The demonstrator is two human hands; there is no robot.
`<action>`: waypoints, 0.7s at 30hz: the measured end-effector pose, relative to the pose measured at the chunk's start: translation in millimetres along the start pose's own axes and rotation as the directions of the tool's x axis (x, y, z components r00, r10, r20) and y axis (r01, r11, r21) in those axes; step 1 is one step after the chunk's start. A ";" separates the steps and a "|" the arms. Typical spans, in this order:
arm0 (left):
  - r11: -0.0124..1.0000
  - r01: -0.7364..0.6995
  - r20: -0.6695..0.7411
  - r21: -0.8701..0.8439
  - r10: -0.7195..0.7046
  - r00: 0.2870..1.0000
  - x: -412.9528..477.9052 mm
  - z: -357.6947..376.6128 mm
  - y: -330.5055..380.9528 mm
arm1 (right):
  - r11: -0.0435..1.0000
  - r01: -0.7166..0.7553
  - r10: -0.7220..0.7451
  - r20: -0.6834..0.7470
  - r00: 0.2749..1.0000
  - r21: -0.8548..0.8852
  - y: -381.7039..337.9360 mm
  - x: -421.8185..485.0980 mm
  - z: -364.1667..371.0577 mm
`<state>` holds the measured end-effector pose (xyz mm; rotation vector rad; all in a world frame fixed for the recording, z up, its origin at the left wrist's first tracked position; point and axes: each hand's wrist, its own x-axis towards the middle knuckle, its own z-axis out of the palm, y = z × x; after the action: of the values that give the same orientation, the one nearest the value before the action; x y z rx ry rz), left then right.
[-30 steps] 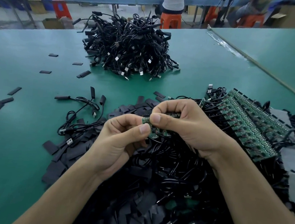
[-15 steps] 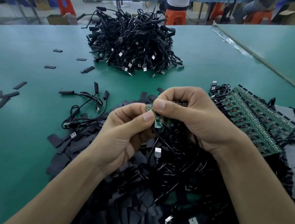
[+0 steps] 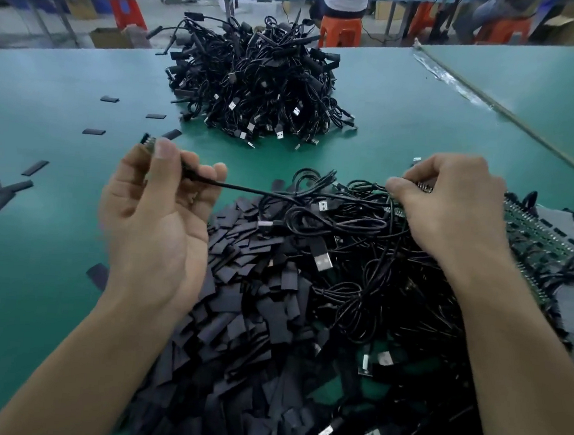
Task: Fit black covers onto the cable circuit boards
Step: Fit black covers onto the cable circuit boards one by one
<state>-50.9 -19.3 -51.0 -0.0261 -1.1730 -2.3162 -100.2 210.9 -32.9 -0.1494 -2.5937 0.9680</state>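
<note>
Orange stool [image 3: 339, 31], cardboard box [image 3: 110, 38]

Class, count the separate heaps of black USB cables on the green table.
2. The far heap of black USB cables sits mid-table; the near heap lies under the right hand. More may lie off-frame.

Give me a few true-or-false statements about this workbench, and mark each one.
1. The left hand grips a black cable. True.
2. The right hand lies flat and empty. False: it pinches a small part over the tangle.
3. A heap of cables sits far across the table. True.
4. The loose covers are white. False: they are black.
</note>
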 end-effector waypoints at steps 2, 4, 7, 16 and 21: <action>0.998 -0.007 -0.073 -0.064 0.003 0.997 6.5 -2.6 12.3 | 1.000 -0.020 0.020 -0.007 1.000 -0.023 2.3 0.5 -2.8; 0.996 -0.022 -0.148 -0.088 0.009 0.989 20.6 -12.8 26.9 | 0.999 -0.048 0.047 -0.052 0.998 -0.021 4.0 0.8 -5.5; 0.997 0.013 -0.131 0.076 -0.003 0.991 30.5 -23.7 36.9 | 0.997 -0.044 0.041 -0.037 0.998 -0.066 4.5 -0.7 -4.3; 0.877 0.066 0.093 0.476 -0.125 0.988 3.4 -5.8 7.3 | 0.923 0.372 -0.368 0.055 0.928 -0.102 -30.6 -19.5 -6.3; 0.842 0.051 0.138 0.537 -0.148 0.979 1.8 -8.4 -12.6 | 0.809 0.587 -0.478 0.538 0.694 -0.038 -36.5 -38.5 28.9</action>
<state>-56.6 -20.4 -65.1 0.0357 -1.9162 -2.0209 -74.2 157.0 -40.9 0.8982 -2.9122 0.5532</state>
